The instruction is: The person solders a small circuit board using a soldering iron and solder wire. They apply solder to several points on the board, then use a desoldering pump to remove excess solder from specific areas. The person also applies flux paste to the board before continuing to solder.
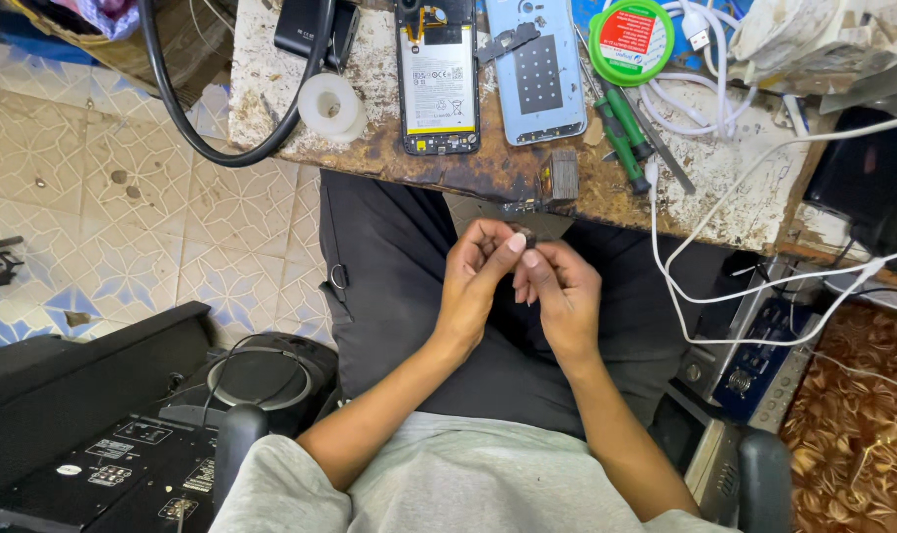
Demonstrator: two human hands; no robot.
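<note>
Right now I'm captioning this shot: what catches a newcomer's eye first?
Both hands, left hand and right hand, meet over the lap, pinching a small dark part between the fingertips. Above them, on the worn workbench, lie an opened phone and its pale blue back cover.

I see my hands [523, 281] meeting over my lap, near the bench [389, 148]; on it, the phone [437, 74] lies left of the screwdrivers [621, 133].
</note>
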